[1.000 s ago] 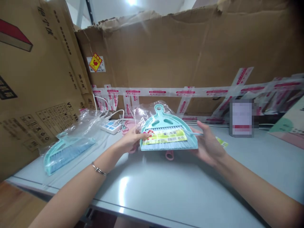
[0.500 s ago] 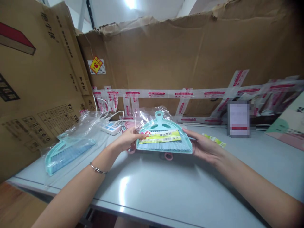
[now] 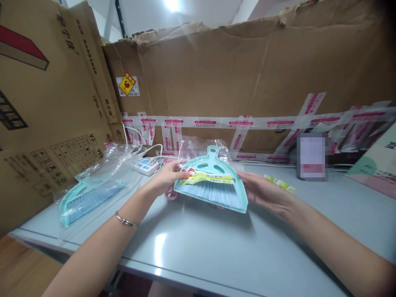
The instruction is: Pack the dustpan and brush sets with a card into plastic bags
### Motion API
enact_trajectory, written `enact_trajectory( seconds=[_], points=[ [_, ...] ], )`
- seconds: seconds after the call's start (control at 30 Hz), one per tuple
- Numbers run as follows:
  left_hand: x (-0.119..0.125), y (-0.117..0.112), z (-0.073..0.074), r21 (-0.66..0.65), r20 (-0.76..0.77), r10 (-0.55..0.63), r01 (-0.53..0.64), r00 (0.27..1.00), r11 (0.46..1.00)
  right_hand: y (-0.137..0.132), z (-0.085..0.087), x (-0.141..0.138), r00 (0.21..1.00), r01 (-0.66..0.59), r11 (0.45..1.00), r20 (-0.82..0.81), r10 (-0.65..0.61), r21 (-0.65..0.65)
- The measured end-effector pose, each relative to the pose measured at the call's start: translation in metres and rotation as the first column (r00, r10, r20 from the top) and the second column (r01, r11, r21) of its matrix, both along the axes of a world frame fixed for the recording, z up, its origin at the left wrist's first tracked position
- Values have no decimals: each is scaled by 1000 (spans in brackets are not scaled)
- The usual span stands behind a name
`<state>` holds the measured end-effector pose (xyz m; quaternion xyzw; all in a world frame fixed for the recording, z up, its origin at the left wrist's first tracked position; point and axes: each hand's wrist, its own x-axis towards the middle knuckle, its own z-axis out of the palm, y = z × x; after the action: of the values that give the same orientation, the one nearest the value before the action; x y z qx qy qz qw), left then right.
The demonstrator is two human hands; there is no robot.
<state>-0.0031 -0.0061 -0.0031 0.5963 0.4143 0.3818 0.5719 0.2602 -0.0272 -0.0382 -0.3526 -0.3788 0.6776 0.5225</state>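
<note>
A mint-green dustpan with a pale blue brush nested in it is held up above the table, its handle pointing away from me. A clear plastic bag shows around the handle end, and a yellow-green label lies across the front. My left hand grips the left edge, thumb over the label's end. At the right edge, my right hand holds the dustpan from the side, fingers partly hidden behind it. Pink loops of some object show beneath, mostly covered.
Another bagged dustpan and brush set lies on the left of the grey table. A white power strip with cables sits behind it. Large cardboard boxes wall the back and left. A blurred phone-like device stands at right, near a green label.
The dustpan has tilted, its right front corner now lower and nearer me. Both hands keep their hold. The view has shifted slightly.
</note>
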Motion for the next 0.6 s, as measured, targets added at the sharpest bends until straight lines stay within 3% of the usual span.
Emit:
enact_trajectory(
  seconds=[0.1,0.23,0.43,0.5,0.6],
  points=[
    [5,-4,0,-18,-23,35,-36,999,999,2,-6,-6,998,-4,995,58,10,-101],
    [8,-5,0,-33,-112,44,-48,993,998,2,-10,-11,985,136,984,123,-122,-112],
    [9,-5,-3,-49,-123,131,-138,984,989,-7,-9,-20,895,322,942,293,-337,100],
    [10,-5,-2,-59,-129,167,-175,977,983,-11,-5,-23,910,271,959,304,-283,82],
    [10,-6,0,-104,-153,194,-211,969,972,-16,1,-24,974,22,1000,225,-26,21]
  ],
)
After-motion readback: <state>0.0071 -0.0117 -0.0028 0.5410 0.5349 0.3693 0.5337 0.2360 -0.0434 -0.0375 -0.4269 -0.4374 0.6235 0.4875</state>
